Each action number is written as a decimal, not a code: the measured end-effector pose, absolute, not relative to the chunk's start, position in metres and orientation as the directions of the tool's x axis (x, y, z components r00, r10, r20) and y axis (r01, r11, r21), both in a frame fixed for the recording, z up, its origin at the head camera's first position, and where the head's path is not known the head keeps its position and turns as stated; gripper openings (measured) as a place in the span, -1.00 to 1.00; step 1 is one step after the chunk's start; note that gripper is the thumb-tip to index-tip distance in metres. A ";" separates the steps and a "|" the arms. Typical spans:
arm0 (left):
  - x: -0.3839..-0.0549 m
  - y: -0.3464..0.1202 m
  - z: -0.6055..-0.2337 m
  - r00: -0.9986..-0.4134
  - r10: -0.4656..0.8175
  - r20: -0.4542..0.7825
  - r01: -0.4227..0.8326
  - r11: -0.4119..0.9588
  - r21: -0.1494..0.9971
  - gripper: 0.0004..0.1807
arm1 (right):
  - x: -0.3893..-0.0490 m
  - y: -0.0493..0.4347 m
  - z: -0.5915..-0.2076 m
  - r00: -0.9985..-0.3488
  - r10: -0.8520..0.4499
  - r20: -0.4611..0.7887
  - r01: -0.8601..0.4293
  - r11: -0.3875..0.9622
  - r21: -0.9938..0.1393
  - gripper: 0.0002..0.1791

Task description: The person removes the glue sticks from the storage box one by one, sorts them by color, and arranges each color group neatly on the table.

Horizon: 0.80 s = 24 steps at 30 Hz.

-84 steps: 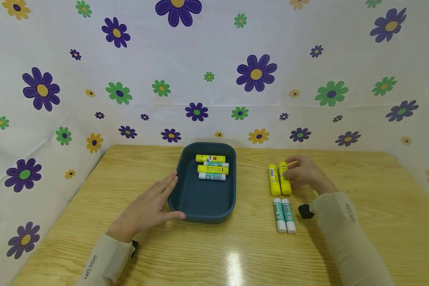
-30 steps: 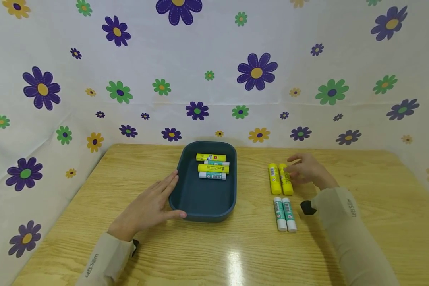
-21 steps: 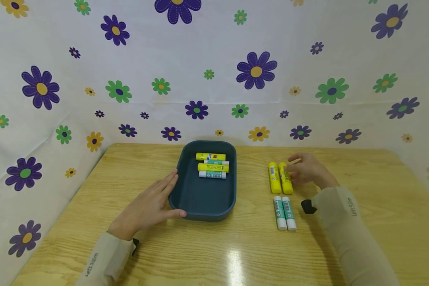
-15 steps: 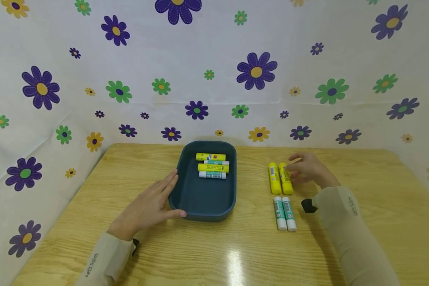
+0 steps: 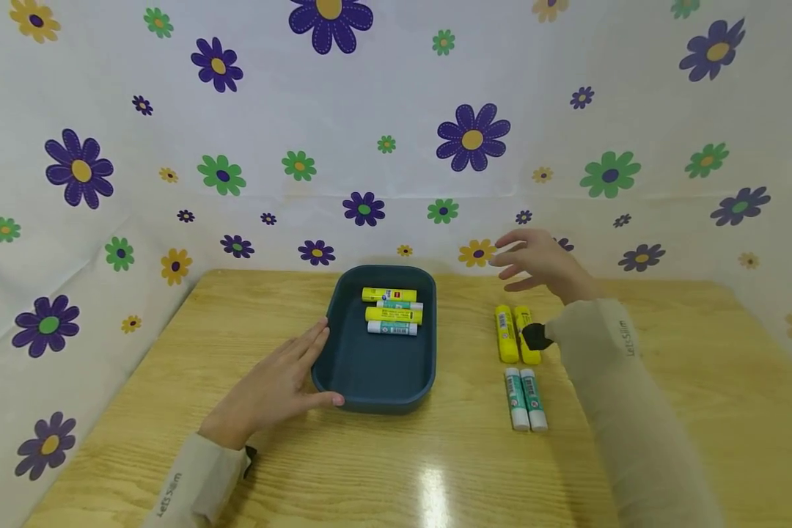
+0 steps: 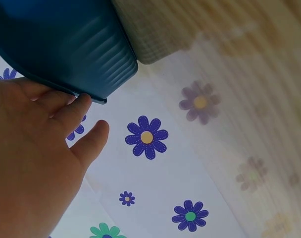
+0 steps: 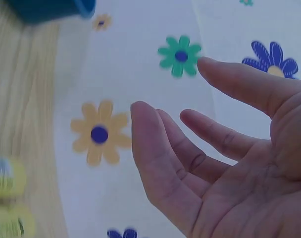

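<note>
My left hand point(image 5: 267, 392) touches the left side of a dark blue tray point(image 5: 372, 374), its fingers extended along the wall and the thumb by the near corner. In the left wrist view the fingertips lie at the tray's rim. Two yellow glue sticks and two white-and-green ones lie inside, the upper yellow one point(image 5: 389, 295) farthest back. Raised beyond a pair of yellow glue sticks point(image 5: 506, 337) on the table, my right hand point(image 5: 544, 264) holds nothing; its fingers are relaxed and spread from the thumb. The right cuff's black tab partly covers one yellow stick.
Two white-and-green glue sticks point(image 5: 517, 400) lie side by side, nearer than the yellow pair. The wooden table point(image 5: 343, 469) ends at a white flowered cloth point(image 5: 264, 95) hanging behind and at the sides.
My right hand has left the right yellow glue stick, lifting and moving away from me, toward the cloth. The left hand, the tray and the glue sticks stay in place.
</note>
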State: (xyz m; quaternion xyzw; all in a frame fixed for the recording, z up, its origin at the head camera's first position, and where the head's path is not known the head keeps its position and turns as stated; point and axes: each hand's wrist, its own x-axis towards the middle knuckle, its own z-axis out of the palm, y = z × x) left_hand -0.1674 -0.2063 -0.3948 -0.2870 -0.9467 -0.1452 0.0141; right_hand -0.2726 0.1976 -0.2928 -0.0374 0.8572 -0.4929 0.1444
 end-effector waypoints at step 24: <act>-0.167 -0.206 -0.395 -0.831 0.545 0.114 0.555 0.794 0.250 0.19 | -0.282 0.059 -0.311 -0.917 -0.280 -0.283 0.206 0.275 -0.939 -0.52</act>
